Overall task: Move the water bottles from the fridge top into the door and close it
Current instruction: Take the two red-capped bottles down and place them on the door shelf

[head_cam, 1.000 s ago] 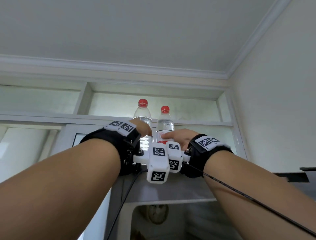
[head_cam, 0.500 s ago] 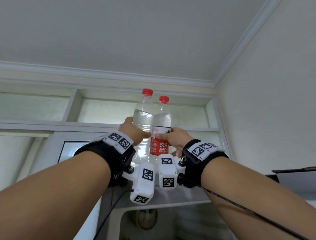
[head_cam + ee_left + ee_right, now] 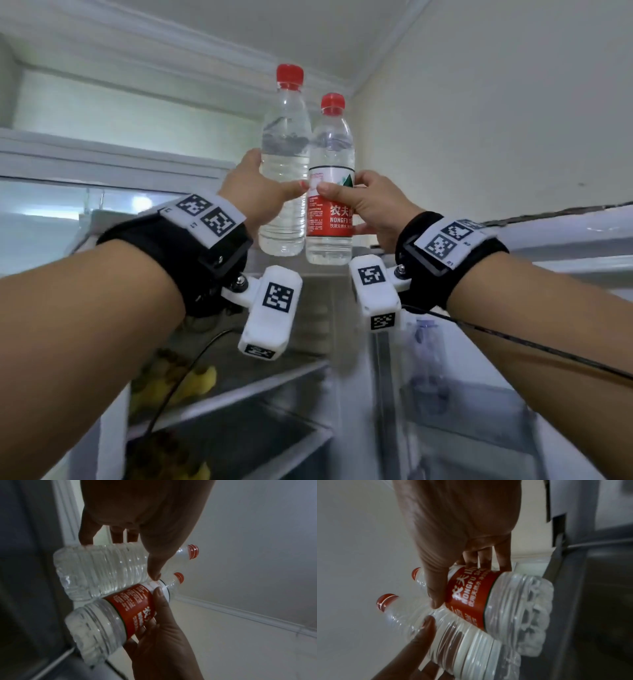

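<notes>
Above the fridge top [image 3: 329, 270], left hand [image 3: 260, 192] grasps the unlabelled bottle [image 3: 284, 164], right hand [image 3: 373, 205] the red-labelled bottle [image 3: 330, 212]; 2 lifted, door shelf [image 3: 455, 404] placement and closing remain

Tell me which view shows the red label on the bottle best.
The right wrist view: the red label fills the centre, with large readable lettering. The head view shows it upright but smaller, partly behind the right hand. The left wrist view shows it dim and foreshortened.

Head camera tilts upward; wrist cameras (close-in) share both bottles [image 3: 308, 164] from opposite sides.
</notes>
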The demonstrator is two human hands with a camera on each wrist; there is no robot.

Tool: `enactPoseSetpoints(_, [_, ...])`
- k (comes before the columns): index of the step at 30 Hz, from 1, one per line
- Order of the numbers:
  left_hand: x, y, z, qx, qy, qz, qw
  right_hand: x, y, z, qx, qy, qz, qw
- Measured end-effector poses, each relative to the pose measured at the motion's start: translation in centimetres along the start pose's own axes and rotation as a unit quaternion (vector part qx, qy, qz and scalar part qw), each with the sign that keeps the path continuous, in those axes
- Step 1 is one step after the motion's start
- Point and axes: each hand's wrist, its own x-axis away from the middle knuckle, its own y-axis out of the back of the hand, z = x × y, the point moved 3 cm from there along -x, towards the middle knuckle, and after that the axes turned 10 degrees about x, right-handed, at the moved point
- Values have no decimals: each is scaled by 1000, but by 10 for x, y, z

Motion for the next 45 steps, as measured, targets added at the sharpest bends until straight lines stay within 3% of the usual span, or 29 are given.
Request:
enactPoseSetpoints(5, [64, -44, 46, 82, 64, 48, 993, 59, 36, -52, 81, -54, -16, 995])
enactPoseSetpoints(11, [122, -105, 92, 193, 123, 124, 965, 126, 87, -98, 166, -110, -35, 979])
enactPoseSetpoints(23, [216, -234, 134, 236, 178, 289, 910, 245, 196, -155, 207, -233, -103, 944])
enactPoseSetpoints(28, [252, -262, 158, 259, 204, 322, 887, 287, 216, -186, 222, -272, -110, 930])
enactPoseSetpoints(34, [269, -284, 181, 246, 211, 338, 884, 305, 222, -211, 247, -286, -101, 920])
enactPoseSetpoints(40, [251, -306, 176, 273, 172, 330, 887, 284, 236, -211, 252, -250, -141, 924])
enactPoseSetpoints(45, [265, -339, 195, 249, 185, 329, 892, 290, 242, -244, 238, -279, -160, 917])
